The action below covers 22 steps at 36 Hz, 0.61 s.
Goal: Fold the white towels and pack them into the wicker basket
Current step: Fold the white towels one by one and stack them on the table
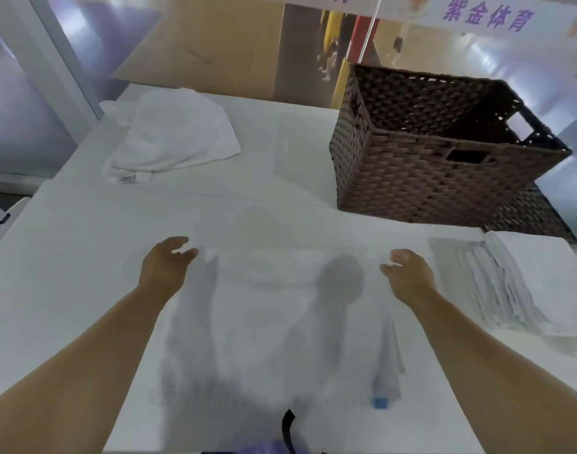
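A white towel lies spread flat on the white table in front of me, with a small blue tag near its front right corner. My left hand hovers at the towel's far left corner, fingers loosely spread. My right hand is at the far right corner, fingers relaxed. Neither hand plainly grips the cloth. The brown wicker basket stands at the back right and looks empty. A stack of folded white towels sits at the right edge. A crumpled white towel lies at the back left.
The white table stretches out to the left of the spread towel. A second wicker piece shows behind the basket on the right. Windows and a metal post stand at the left, and a banner hangs behind.
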Motion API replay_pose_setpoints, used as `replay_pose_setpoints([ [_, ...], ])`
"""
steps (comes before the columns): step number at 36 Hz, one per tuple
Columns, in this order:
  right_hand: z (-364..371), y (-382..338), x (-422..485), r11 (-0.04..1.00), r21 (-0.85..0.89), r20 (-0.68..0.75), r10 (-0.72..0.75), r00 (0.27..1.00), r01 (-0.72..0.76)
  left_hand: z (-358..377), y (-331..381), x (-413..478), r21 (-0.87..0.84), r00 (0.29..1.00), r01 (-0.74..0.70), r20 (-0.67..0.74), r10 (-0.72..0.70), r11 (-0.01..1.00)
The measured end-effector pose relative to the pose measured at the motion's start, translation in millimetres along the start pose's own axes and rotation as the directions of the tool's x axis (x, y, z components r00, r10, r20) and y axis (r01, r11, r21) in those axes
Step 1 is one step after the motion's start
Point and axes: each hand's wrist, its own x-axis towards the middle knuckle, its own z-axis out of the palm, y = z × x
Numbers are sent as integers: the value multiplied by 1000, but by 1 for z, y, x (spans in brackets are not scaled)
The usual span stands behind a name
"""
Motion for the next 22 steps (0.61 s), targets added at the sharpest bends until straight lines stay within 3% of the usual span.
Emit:
replay_pose_setpoints([
  [6,40,5,-2,927,-315,372,-77,925,204,41,-17,3,257,946,-159,316,73,953],
  [9,58,9,-4,866,-405,510,-53,859,294,58,-31,6,436,894,-292,441,81,851],
  [14,77,16,4,792,-513,564,22,825,330,67,-35,13,572,837,-404,546,36,714],
  [22,90,15,23,800,-525,548,54,835,292,73,-29,45,579,834,-431,548,62,692],
])
